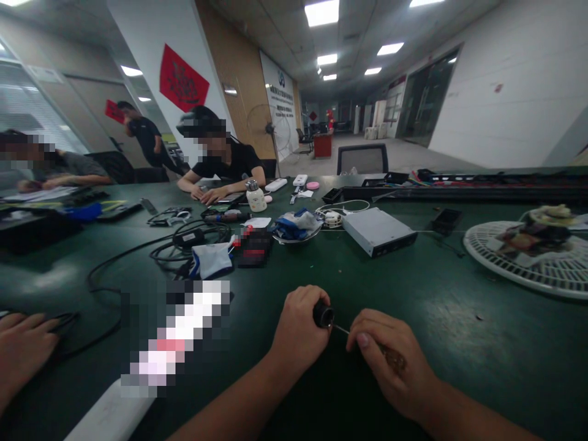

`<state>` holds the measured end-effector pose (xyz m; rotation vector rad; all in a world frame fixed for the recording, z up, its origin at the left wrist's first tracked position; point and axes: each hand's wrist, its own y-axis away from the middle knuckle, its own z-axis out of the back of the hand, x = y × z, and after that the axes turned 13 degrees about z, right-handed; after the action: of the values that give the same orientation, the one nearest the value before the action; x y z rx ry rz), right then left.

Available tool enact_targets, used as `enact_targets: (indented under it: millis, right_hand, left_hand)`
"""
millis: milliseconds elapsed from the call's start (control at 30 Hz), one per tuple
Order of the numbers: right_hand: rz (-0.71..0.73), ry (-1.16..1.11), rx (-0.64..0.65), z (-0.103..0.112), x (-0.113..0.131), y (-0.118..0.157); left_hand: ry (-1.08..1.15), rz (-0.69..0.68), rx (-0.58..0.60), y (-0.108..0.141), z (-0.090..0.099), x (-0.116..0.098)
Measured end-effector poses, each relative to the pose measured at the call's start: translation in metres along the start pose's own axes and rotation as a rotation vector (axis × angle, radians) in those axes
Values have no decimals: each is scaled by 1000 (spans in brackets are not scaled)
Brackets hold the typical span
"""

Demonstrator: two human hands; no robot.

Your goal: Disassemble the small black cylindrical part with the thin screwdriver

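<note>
Near the lower middle of the head view, my left hand (301, 321) is wrapped round a small black cylindrical part (323, 313), whose round open end faces right. My right hand (390, 355) grips a screwdriver by its brownish translucent handle (394, 360). The thin metal shaft (341, 329) points left, and its tip is at or very near the rim of the black part; whether they touch is hard to tell. Both hands are just above the dark green table (367, 282).
Beyond my hands lie a silver disc drive (379, 229), a bowl with blue cloth (297, 225), a white cloth (212, 260) and black cables (184, 239). A fan grille (478, 245) is at right. Another person's hand (25, 349) is at left; a person (229, 159) sits opposite.
</note>
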<state>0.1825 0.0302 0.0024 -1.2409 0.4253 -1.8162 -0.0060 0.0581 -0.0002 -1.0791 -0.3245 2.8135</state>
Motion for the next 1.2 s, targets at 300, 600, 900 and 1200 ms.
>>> enact_targets:
  millis: [300, 600, 900, 1200]
  right_hand:
    - [33, -56, 64, 0, 3, -4]
    - [4, -20, 7, 1, 1, -2]
    - [-9, 24, -4, 0, 2, -2]
    - [15, -6, 15, 0, 2, -4]
  left_hand:
    - [3, 30, -8, 0, -1, 1]
    - [5, 32, 3, 0, 0, 0]
    - [-8, 31, 8, 0, 0, -1]
    - [-3, 30, 13, 0, 0, 0]
